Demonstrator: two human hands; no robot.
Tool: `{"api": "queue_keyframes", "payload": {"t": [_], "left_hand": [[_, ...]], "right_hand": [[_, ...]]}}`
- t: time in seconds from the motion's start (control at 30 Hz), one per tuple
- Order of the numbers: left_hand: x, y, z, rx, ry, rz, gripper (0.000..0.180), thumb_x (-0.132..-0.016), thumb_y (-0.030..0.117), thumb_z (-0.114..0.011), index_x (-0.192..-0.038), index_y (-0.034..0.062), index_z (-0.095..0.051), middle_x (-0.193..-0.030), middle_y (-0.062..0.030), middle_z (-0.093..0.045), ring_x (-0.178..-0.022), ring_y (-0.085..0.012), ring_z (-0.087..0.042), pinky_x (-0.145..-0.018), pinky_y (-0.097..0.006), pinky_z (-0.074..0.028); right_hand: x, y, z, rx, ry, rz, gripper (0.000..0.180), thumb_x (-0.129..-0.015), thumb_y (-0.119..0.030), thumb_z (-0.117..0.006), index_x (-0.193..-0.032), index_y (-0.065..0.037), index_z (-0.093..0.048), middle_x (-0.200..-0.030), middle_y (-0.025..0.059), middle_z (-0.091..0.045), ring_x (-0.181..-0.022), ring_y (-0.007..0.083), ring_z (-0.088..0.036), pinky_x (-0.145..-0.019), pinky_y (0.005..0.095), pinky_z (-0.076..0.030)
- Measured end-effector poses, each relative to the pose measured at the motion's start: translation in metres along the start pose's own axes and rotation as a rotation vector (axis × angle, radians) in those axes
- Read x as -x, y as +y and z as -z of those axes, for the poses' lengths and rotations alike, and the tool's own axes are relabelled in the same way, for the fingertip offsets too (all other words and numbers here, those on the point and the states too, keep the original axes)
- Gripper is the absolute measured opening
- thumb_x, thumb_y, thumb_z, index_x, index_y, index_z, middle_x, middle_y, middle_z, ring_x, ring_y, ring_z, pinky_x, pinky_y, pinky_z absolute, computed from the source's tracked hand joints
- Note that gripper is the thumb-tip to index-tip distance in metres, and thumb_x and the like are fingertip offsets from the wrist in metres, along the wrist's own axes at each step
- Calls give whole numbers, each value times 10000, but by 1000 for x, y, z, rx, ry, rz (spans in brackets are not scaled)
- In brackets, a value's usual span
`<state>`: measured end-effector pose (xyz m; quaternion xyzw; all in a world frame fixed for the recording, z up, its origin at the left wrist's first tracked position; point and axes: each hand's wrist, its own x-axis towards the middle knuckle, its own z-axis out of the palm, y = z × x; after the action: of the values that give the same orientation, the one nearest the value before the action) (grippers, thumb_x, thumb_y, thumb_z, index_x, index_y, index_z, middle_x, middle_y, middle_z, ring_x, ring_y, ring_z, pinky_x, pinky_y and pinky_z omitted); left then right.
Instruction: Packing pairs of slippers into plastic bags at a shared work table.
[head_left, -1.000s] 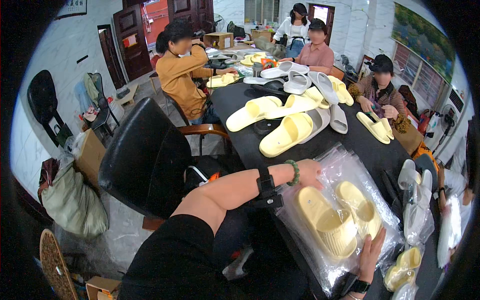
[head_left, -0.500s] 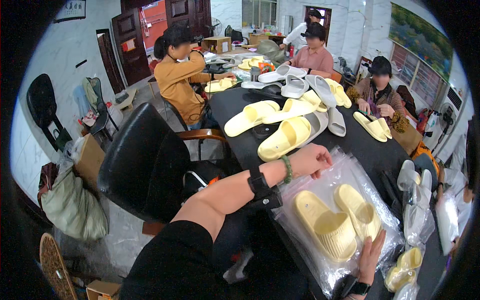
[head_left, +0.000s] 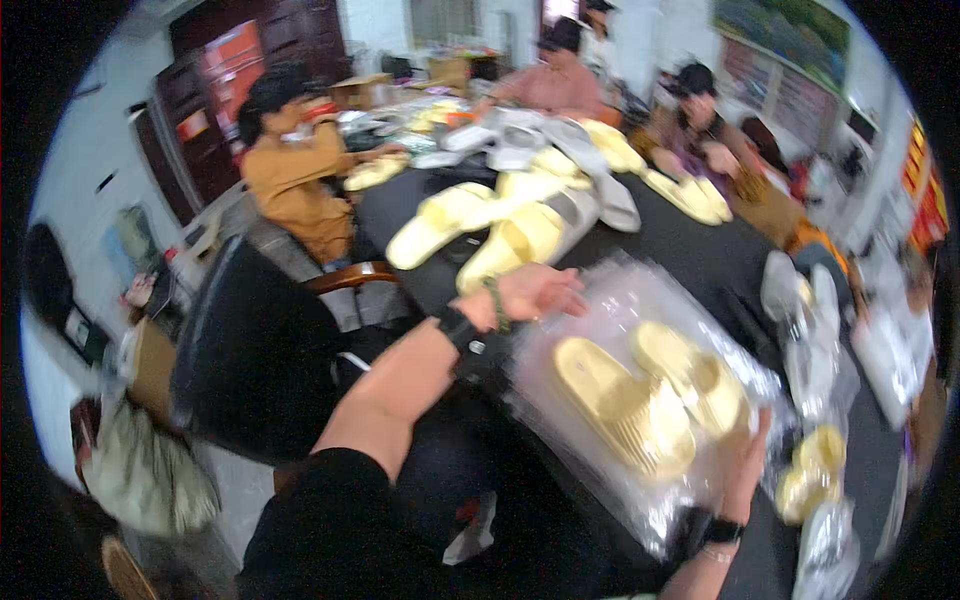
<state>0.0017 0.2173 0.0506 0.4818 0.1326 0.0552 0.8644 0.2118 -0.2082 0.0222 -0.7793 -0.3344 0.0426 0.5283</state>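
A pair of pale yellow slide slippers [head_left: 655, 425] lies side by side inside a clear plastic bag [head_left: 570, 435] on the black table, toes toward me. My left hand [head_left: 540, 292] is over the bag's far left edge, its fingers loosely stretched and blurred, with nothing visible in them. At the near right side of the bag, my right hand [head_left: 745, 465] rests with fingers extended along the plastic, beside the right slipper. Beyond my left hand is a pile of loose yellow slippers [head_left: 440, 222] and grey slippers [head_left: 617, 203].
Bagged grey slippers [head_left: 800, 335] and bagged yellow slippers [head_left: 812, 475] line the right side of the table [head_left: 690, 245]. A black chair [head_left: 250, 350] stands to my left. Several people sit around the table; one, in a mustard top [head_left: 300, 180], sits at the far left.
The view has swung right and blurred. My right hand has moved from the slipper's toe toward the bag's right edge. My left hand's fingers look less curled.
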Motion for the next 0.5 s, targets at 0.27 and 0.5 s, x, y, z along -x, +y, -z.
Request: {"api": "queue_keyframes", "payload": {"t": [0.27,0.5], "left_hand": [[-2,32,-100,-928,-386,99,556,-880,229,-703,-1380,67,-520,-1397,-145,-504,-907,-191,-679,-754,-306,-547],[-60,-11,-153,-1636,-704,-457,858,-746,323,-798,-1473,118,-391,-1524,-142,-351,-1393,-329,-341,-1162,-438,-277]], "right_hand": [[-16,23,3,327,115,172,415,-925,-44,-463,-1333,30,-479,-1333,287,-518,-1309,458,-425,-1105,460,-341],[-9,28,16,364,140,121,428,-941,-115,-468,-1342,31,-452,-1302,292,-535,-1302,497,-409,-1079,481,-366]]}}
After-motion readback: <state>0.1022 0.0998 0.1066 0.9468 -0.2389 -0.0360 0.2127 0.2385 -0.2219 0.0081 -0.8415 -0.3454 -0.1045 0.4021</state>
